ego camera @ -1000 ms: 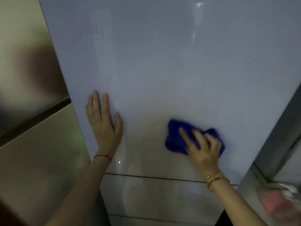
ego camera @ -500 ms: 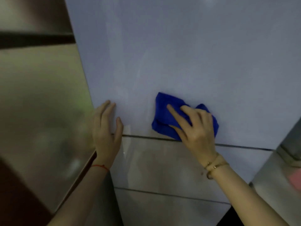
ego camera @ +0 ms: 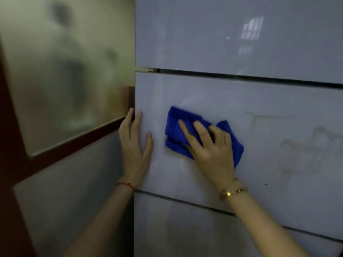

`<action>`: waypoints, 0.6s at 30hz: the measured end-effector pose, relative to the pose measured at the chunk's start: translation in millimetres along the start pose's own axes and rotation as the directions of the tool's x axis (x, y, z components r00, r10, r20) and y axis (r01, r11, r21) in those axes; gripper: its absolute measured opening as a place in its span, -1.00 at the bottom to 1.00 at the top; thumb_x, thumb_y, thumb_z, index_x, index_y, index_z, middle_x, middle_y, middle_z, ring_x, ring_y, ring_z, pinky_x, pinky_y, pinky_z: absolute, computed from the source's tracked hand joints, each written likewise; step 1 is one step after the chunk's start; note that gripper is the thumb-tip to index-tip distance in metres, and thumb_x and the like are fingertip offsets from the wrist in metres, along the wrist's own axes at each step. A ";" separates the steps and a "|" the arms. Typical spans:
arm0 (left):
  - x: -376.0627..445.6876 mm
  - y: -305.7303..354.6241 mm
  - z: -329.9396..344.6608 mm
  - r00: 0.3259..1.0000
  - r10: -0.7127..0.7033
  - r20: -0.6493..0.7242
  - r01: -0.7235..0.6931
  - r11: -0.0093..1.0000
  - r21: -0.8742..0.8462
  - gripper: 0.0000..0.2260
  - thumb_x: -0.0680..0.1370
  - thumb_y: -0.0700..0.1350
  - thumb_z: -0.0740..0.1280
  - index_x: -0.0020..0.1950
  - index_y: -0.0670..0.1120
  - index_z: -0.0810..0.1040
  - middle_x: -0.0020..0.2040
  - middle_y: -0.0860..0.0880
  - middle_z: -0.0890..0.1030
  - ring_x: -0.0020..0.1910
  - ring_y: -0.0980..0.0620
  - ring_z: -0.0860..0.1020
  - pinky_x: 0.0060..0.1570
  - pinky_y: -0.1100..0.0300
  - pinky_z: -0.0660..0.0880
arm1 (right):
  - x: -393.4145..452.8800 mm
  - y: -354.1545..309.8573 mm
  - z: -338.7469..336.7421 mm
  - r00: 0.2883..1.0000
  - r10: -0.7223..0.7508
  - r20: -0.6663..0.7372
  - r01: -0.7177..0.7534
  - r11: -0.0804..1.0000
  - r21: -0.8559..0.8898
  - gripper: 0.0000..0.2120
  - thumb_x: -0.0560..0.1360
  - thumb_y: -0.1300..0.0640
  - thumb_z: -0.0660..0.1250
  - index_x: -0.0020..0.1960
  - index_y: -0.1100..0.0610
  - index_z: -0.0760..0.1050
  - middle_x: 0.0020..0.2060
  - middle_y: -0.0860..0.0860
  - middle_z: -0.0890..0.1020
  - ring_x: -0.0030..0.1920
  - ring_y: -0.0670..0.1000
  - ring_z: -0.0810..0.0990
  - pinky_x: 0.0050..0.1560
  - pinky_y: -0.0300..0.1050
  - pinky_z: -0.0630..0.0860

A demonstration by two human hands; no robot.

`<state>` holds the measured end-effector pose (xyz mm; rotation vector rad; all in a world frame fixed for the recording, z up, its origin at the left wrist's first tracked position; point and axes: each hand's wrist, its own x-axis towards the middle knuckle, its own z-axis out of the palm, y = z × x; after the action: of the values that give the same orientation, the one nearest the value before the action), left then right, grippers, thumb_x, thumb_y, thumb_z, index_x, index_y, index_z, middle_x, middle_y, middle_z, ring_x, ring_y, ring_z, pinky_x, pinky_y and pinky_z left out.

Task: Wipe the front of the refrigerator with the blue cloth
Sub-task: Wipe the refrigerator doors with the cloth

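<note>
The glossy pale grey refrigerator front (ego camera: 269, 138) fills the right of the head view, split by two dark horizontal seams into three panels. A crumpled blue cloth (ego camera: 176, 130) lies flat against the middle panel, left of centre. My right hand (ego camera: 209, 151) presses on the cloth with fingers spread, covering its middle and lower right. My left hand (ego camera: 134, 145) rests flat and bare on the middle panel's left edge, fingers pointing up, a short gap from the cloth.
A door with a frosted glass pane (ego camera: 61, 75) in a dark red frame (ego camera: 74, 143) stands directly left of the refrigerator. Faint streaks mark the middle panel at the right (ego camera: 306, 145). A window reflection shows on the top panel (ego camera: 252, 28).
Both hands and the cloth have moved down from the upper panel, across the seam, onto the middle panel. The view has dropped with them.
</note>
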<state>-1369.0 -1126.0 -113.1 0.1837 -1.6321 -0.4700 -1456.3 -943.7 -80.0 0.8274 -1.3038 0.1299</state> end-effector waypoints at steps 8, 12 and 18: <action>-13.6 -16.1 14.0 0.996 0.030 -0.079 -0.038 0.993 -0.109 -0.51 0.62 -0.11 0.20 0.55 -0.11 0.22 0.52 -0.04 0.27 0.49 0.23 0.18 0.52 0.35 0.10 | -14.2 54.0 -17.4 0.970 0.236 -0.065 -0.241 0.966 -0.091 -0.64 0.60 0.04 0.29 0.39 -0.01 0.43 0.22 0.12 0.46 -0.02 0.16 0.35 -0.04 0.06 0.36; -13.9 -19.0 15.2 0.993 0.062 -0.102 -0.073 0.991 -0.109 -0.52 0.62 -0.14 0.22 0.53 -0.15 0.24 0.51 -0.08 0.30 0.48 0.18 0.21 0.50 0.34 0.12 | 55.5 43.0 5.7 0.964 0.228 -0.137 -0.245 0.961 -0.128 -0.65 0.63 -0.09 0.17 0.37 -0.03 0.44 0.22 0.12 0.56 -0.01 0.14 0.39 -0.05 0.02 0.37; -14.2 -26.3 16.6 0.985 0.121 -0.122 -0.131 0.988 -0.080 -0.52 0.62 -0.13 0.22 0.53 -0.15 0.24 0.51 -0.12 0.30 0.48 0.07 0.24 0.50 0.30 0.15 | -24.4 -13.8 5.5 0.998 -0.057 -0.009 0.057 0.998 -0.027 -0.59 0.53 0.06 0.39 0.37 -0.03 0.46 0.24 0.03 0.50 -0.02 0.14 0.44 -0.07 0.05 0.41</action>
<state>-1387.5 -1141.0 -137.6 0.0408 -1.4953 -0.4256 -1460.8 -948.2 -107.9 0.8392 -1.2695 0.0707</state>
